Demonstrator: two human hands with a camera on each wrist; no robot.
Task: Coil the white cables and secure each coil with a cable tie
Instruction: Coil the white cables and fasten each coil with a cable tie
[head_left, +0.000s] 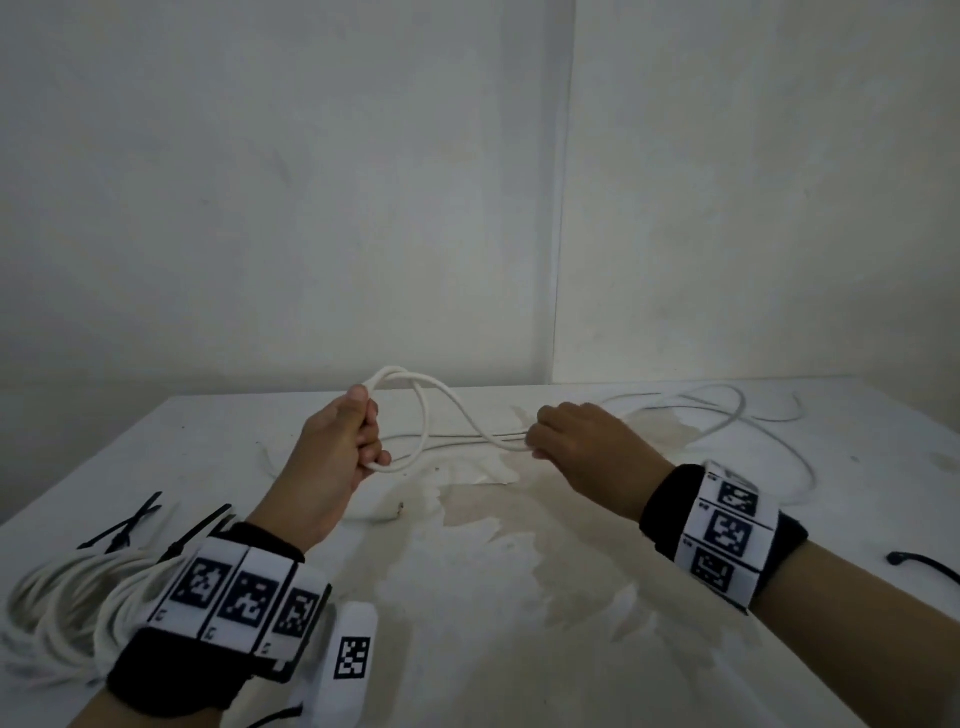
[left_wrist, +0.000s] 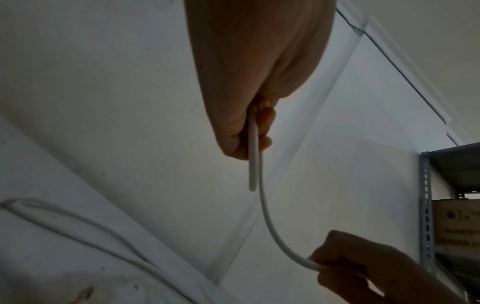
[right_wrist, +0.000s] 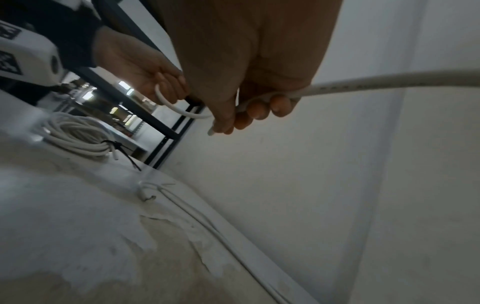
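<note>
I see the thin white round cable (head_left: 423, 415) looped above the stained white table (head_left: 519, 597), its slack trailing off to the right. My left hand (head_left: 337, 447) grips the loops in a closed fist, while my right hand (head_left: 576, 441) pinches the strand between curled fingers. Finished white cable coils (head_left: 67, 597) with black plastic cable ties (head_left: 124, 525) lie at the table's left edge.

Left hand (left_wrist: 249, 78) up at 12 o'clock grips a white cable (left_wrist: 262, 205), short cut end poking down past the fingers. The cable curves down to the right hand (left_wrist: 363, 269) at 5 o'clock, which pinches it. Metal shelving (left_wrist: 426, 205) at 3 o'clock.
</note>
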